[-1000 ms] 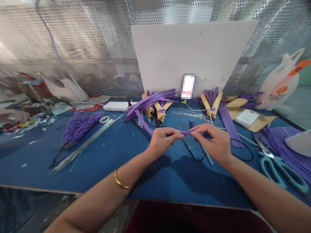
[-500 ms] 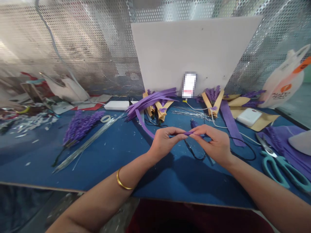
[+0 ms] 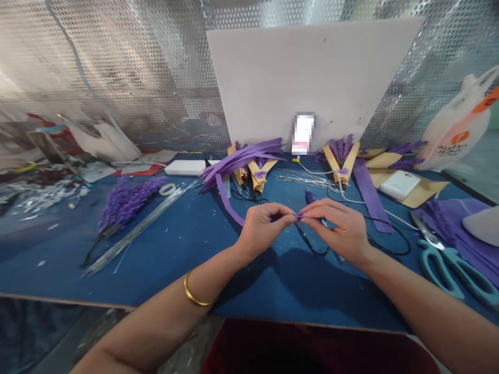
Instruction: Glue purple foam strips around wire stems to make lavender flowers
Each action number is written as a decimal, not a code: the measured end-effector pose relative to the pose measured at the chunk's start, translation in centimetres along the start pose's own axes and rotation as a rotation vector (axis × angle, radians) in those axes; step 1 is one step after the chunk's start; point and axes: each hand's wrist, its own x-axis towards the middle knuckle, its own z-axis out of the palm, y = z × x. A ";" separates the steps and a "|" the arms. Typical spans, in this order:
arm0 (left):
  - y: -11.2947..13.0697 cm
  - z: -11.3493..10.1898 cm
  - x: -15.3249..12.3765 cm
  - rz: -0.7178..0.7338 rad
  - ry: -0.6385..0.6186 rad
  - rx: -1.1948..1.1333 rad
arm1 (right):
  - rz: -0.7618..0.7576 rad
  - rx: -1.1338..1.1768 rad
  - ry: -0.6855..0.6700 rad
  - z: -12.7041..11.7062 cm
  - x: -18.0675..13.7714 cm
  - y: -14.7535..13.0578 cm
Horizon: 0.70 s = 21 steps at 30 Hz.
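Head view: both hands, left (image 3: 260, 228) and right (image 3: 343, 228), pinch one purple strip (image 3: 299, 214) tight between my grips; finished flowers (image 3: 127, 200) lie far left, more strips (image 3: 244, 158) wait beyond.

Purple strip (image 3: 299, 214) pinched at frame centre
It is gripped between left hand (image 3: 262, 228) and right hand (image 3: 343, 231) fingertips.

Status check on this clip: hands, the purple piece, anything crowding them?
Left hand and right hand pinch one purple strip between fingertips. Black cord loops beneath. Scissors lie apart, right.
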 end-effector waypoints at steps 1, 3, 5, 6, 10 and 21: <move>0.0 0.0 0.0 -0.005 0.002 -0.009 | 0.001 0.001 -0.002 0.0 0.0 0.0; 0.0 0.0 0.0 -0.022 -0.003 -0.038 | 0.003 0.001 0.001 0.0 0.0 0.0; 0.0 0.0 0.0 -0.041 -0.013 -0.048 | -0.008 0.001 0.006 0.0 0.0 0.1; -0.1 0.1 0.0 -0.049 -0.015 -0.047 | -0.019 0.001 0.009 0.0 0.0 0.0; -0.2 0.2 0.0 -0.065 0.003 -0.133 | -0.050 -0.006 0.011 0.0 0.0 0.0; -0.4 -0.9 0.6 0.009 0.333 -0.106 | -0.023 0.003 -0.014 0.0 0.0 0.2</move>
